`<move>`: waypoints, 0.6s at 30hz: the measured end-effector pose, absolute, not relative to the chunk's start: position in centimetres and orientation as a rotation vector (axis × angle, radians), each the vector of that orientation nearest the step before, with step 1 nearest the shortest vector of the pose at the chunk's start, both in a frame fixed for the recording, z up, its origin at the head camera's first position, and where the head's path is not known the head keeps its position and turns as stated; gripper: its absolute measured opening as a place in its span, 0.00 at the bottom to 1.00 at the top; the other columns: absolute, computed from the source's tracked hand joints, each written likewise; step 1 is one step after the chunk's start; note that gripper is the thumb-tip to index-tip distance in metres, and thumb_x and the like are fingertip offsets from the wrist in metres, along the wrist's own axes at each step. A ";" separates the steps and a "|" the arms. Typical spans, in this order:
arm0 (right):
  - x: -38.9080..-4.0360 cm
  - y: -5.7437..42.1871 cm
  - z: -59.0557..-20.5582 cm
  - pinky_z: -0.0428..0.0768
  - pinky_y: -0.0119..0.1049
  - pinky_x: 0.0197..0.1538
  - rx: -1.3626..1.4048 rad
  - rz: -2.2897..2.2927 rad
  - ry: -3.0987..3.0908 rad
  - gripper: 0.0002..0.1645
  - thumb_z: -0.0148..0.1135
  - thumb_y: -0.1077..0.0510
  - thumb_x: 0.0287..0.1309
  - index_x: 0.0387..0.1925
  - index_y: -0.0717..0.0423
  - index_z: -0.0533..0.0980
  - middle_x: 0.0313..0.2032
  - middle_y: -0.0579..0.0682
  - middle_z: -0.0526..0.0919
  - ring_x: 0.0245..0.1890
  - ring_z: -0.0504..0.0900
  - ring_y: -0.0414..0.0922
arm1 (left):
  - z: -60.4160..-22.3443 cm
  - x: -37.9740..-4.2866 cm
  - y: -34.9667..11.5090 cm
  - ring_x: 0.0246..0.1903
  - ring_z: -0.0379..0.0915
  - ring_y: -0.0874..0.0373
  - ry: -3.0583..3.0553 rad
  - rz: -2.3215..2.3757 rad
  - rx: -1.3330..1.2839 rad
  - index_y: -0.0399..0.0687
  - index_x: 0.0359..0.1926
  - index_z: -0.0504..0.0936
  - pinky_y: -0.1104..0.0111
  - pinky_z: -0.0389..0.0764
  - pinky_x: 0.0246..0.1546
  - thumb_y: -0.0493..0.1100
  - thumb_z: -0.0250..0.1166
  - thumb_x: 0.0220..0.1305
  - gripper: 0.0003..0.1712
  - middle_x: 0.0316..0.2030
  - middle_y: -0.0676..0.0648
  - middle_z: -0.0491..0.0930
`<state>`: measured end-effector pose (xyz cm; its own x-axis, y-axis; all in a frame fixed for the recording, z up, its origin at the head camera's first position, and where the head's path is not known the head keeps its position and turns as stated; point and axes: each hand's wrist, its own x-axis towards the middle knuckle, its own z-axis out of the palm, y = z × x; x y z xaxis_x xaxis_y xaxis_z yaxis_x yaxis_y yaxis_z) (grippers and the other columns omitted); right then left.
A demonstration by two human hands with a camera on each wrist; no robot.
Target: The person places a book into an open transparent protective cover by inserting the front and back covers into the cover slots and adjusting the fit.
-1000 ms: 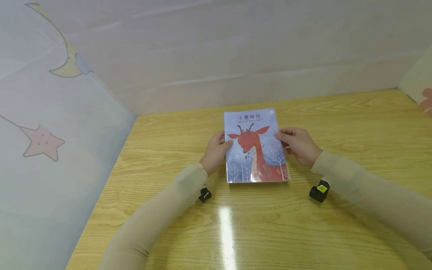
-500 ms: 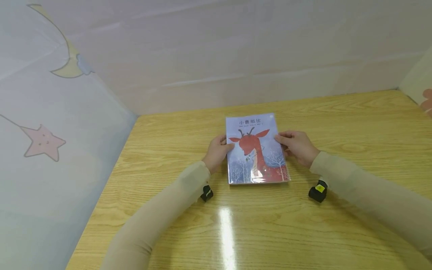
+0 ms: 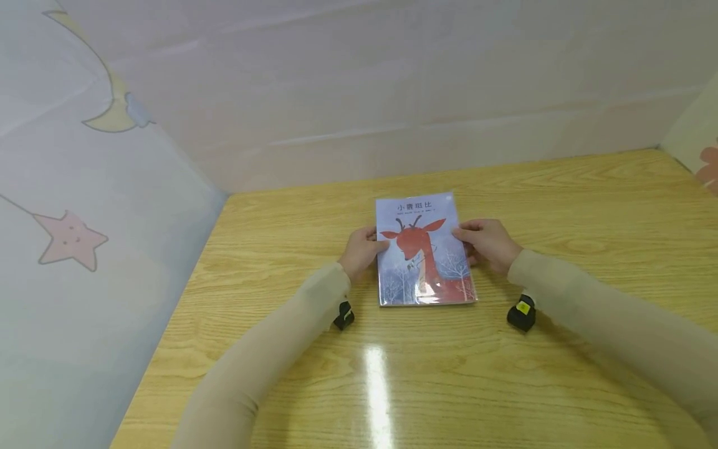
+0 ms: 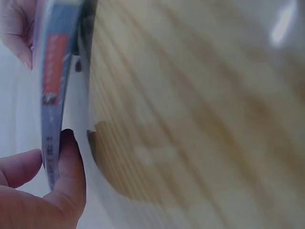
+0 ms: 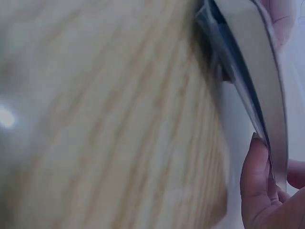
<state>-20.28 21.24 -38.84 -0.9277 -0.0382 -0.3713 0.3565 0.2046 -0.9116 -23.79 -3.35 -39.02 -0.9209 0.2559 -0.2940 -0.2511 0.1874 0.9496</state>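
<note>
A picture book (image 3: 417,249) with a red deer on its blue-violet cover faces up near the far half of the table, its shiny cover catching light. My left hand (image 3: 361,252) grips its left edge, thumb on the cover and fingers underneath. On the opposite edge my right hand (image 3: 490,242) pinches it the same way. In the left wrist view the spine (image 4: 55,71) of the book shows an orange label, held between thumb and fingers. The right wrist view shows the page edges (image 5: 255,57), with the right hand (image 5: 267,200) around them.
The wooden table (image 3: 280,374) reaches back to a pale fabric wall (image 3: 348,93). On the left stands another pale wall with a printed star (image 3: 73,240) and moon. Small black cameras (image 3: 521,313) hang under both wrists.
The book has come down slightly, its top edge lower in the head view. Both hands still hold it, and the right hand has shifted a little to the left.
</note>
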 end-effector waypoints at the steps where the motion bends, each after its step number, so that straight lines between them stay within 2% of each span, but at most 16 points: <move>1: -20.4 21.2 -38.9 0.82 0.31 0.31 0.305 -1.766 2.179 0.33 0.51 0.56 0.72 0.68 0.74 0.56 0.33 0.48 0.77 0.27 0.76 0.37 | -39.1 -23.9 -3.4 0.51 0.77 0.45 2.088 1.771 0.001 0.28 0.66 0.65 0.63 0.80 0.49 0.28 0.55 0.67 0.26 0.55 0.33 0.77; 6: -20.8 21.2 -39.1 0.82 0.32 0.30 0.296 -1.663 2.236 0.33 0.51 0.56 0.72 0.67 0.76 0.58 0.32 0.49 0.77 0.27 0.75 0.38 | -39.4 -24.3 -3.6 0.39 0.80 0.50 2.134 1.669 0.001 0.30 0.64 0.69 0.64 0.82 0.40 0.30 0.58 0.68 0.24 0.49 0.35 0.80; 12: -21.3 21.2 -39.1 0.81 0.32 0.28 0.231 -1.545 2.275 0.29 0.52 0.58 0.71 0.62 0.78 0.63 0.28 0.50 0.76 0.25 0.75 0.38 | -39.5 -24.5 -3.8 0.38 0.78 0.53 2.151 1.581 -0.005 0.34 0.64 0.71 0.65 0.81 0.39 0.31 0.58 0.69 0.24 0.50 0.36 0.80; 15: -21.8 21.4 -39.0 0.81 0.33 0.26 0.184 -1.507 2.304 0.22 0.53 0.59 0.70 0.54 0.77 0.69 0.24 0.49 0.75 0.21 0.75 0.38 | -39.3 -24.6 -3.9 0.35 0.76 0.56 2.218 1.498 0.024 0.35 0.62 0.74 0.69 0.78 0.35 0.33 0.59 0.69 0.21 0.46 0.39 0.80; 18: -22.2 21.4 -38.9 0.80 0.33 0.24 0.132 -1.444 2.351 0.15 0.54 0.59 0.70 0.41 0.72 0.73 0.22 0.49 0.75 0.19 0.75 0.39 | -38.9 -24.6 -4.0 0.34 0.72 0.58 2.295 1.396 0.078 0.35 0.58 0.77 0.70 0.75 0.35 0.35 0.59 0.69 0.18 0.43 0.41 0.79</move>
<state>-22.21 21.41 -38.94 -0.9244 -0.1150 -0.3638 0.2725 0.4684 -0.8405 -24.57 -4.04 -38.94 -0.8971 0.2749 -0.3459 -0.1807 0.4862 0.8549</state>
